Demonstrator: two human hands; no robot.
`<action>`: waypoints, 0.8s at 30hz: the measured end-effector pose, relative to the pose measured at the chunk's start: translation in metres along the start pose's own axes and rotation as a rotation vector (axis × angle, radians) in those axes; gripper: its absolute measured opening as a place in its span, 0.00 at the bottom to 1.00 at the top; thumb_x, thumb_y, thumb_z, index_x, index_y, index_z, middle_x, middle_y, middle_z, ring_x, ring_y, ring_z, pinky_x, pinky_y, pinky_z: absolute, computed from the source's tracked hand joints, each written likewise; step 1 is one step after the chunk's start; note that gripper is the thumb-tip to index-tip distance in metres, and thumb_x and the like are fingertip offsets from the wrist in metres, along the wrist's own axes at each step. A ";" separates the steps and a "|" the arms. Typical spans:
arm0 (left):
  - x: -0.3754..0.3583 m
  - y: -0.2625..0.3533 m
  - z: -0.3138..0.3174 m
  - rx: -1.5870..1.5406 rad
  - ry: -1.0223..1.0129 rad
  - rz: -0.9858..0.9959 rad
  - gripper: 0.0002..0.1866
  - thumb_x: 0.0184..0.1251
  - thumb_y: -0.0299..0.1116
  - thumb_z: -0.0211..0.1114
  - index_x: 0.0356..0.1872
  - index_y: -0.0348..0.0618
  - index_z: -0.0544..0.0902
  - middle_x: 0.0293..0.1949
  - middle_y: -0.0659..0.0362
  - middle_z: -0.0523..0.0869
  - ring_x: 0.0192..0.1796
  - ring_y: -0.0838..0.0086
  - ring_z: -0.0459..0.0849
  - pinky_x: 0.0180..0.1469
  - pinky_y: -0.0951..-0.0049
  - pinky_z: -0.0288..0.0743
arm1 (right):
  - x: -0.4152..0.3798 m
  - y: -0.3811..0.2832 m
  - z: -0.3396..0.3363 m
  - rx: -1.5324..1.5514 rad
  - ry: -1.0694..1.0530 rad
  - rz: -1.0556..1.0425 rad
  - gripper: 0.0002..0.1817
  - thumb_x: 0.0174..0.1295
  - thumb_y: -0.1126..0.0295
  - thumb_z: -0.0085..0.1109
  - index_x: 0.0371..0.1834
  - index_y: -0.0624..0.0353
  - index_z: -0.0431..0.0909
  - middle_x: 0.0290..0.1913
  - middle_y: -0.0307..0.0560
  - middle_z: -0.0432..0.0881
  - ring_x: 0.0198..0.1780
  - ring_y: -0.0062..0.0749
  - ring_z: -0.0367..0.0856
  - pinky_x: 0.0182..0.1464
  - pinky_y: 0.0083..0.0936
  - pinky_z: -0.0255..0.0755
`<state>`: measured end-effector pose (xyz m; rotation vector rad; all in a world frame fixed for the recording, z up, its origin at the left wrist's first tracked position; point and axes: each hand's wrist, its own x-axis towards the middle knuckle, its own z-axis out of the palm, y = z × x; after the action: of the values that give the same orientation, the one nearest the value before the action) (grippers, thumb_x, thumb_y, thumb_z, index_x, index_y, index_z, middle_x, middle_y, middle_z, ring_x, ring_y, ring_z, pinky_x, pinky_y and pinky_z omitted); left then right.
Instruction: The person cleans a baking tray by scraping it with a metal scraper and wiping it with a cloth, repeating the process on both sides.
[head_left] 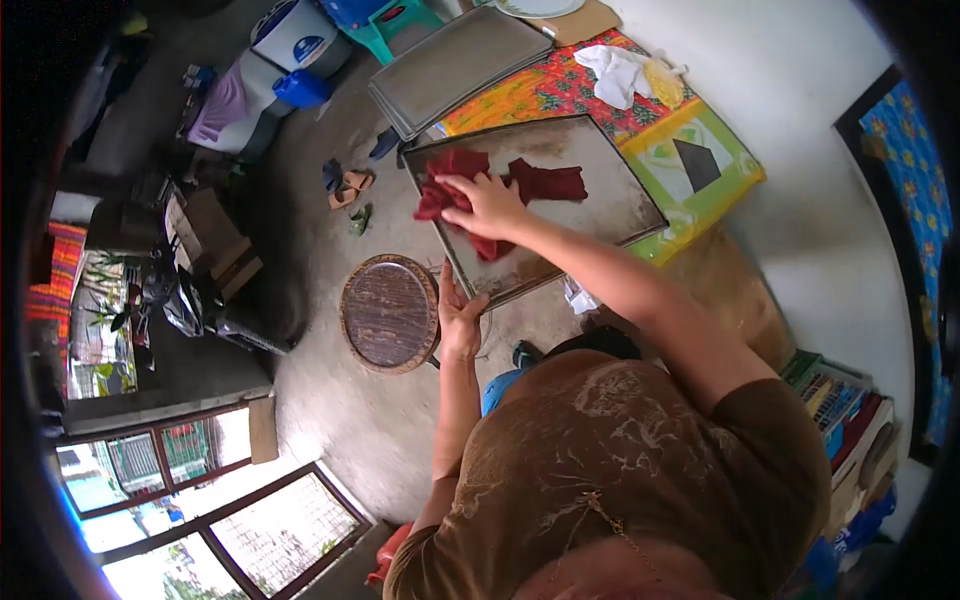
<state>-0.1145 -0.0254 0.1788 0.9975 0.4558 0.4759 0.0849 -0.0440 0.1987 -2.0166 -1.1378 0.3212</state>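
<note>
A shallow rectangular baking tray (610,215) with a dark rim and brownish stains is held out in front of my body. My left hand (461,325) is closed on its near left corner, with the thumb along the rim. A dark red cloth (455,165) lies bunched and spread over the left and middle of the tray. On top of it is my right hand (490,207), its fingers curved onto the folds and pressing them against the metal. Part of the cloth is hidden under the palm.
A stack of similar trays (460,70) sits beyond, beside a table with a bright patterned cover (700,215) bearing a white cloth (615,75). A round wooden stool (390,313) stands at the left. Several slippers (350,187) lie on the floor. Books (840,400) are stacked at the right.
</note>
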 end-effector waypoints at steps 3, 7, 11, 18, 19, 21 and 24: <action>0.002 0.003 0.007 0.043 0.059 0.011 0.48 0.48 0.05 0.49 0.76 0.40 0.48 0.71 0.50 0.64 0.70 0.62 0.67 0.68 0.64 0.66 | 0.035 0.044 -0.006 -0.167 0.062 0.169 0.36 0.60 0.38 0.53 0.72 0.28 0.59 0.66 0.57 0.68 0.70 0.63 0.59 0.63 0.74 0.51; -0.010 -0.006 0.012 0.037 0.101 -0.027 0.48 0.48 0.06 0.49 0.76 0.41 0.49 0.71 0.51 0.64 0.70 0.62 0.67 0.67 0.65 0.66 | 0.057 0.121 -0.026 -0.205 0.144 0.495 0.37 0.60 0.34 0.50 0.73 0.29 0.58 0.73 0.52 0.59 0.75 0.61 0.48 0.65 0.78 0.42; -0.015 -0.010 0.019 0.045 0.157 -0.029 0.48 0.47 0.07 0.48 0.76 0.42 0.50 0.67 0.52 0.70 0.67 0.64 0.71 0.64 0.68 0.68 | 0.024 0.183 -0.079 -0.441 0.179 0.739 0.37 0.60 0.33 0.48 0.72 0.29 0.60 0.75 0.49 0.57 0.75 0.61 0.49 0.60 0.88 0.38; -0.011 -0.019 0.014 -0.079 0.225 -0.154 0.31 0.61 0.20 0.52 0.69 0.45 0.65 0.57 0.56 0.77 0.54 0.66 0.78 0.56 0.62 0.77 | -0.081 0.218 -0.089 -0.214 0.335 0.896 0.35 0.58 0.44 0.59 0.69 0.37 0.62 0.63 0.62 0.64 0.59 0.66 0.70 0.55 0.60 0.69; -0.008 -0.027 0.003 -0.068 0.266 -0.146 0.28 0.64 0.25 0.53 0.68 0.46 0.67 0.57 0.56 0.77 0.55 0.64 0.78 0.55 0.58 0.77 | -0.096 0.203 -0.081 -0.279 0.328 0.839 0.33 0.58 0.46 0.60 0.66 0.41 0.64 0.62 0.62 0.66 0.57 0.68 0.71 0.52 0.58 0.71; 0.001 -0.037 -0.022 -0.042 0.335 -0.126 0.22 0.71 0.36 0.56 0.65 0.48 0.69 0.57 0.57 0.78 0.57 0.59 0.78 0.52 0.49 0.78 | -0.118 0.154 -0.069 -0.226 0.297 0.789 0.33 0.57 0.47 0.61 0.65 0.46 0.65 0.60 0.62 0.68 0.57 0.68 0.70 0.54 0.58 0.70; 0.006 -0.025 -0.015 -0.097 0.295 -0.215 0.21 0.73 0.44 0.56 0.61 0.49 0.73 0.57 0.59 0.79 0.56 0.60 0.79 0.52 0.53 0.78 | -0.136 0.086 -0.033 -0.098 0.214 0.514 0.34 0.55 0.48 0.62 0.64 0.49 0.67 0.55 0.65 0.71 0.51 0.65 0.75 0.50 0.58 0.70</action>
<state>-0.1140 -0.0231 0.1490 0.7761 0.7888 0.4483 0.0781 -0.1959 0.1370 -2.3496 -0.5007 0.2983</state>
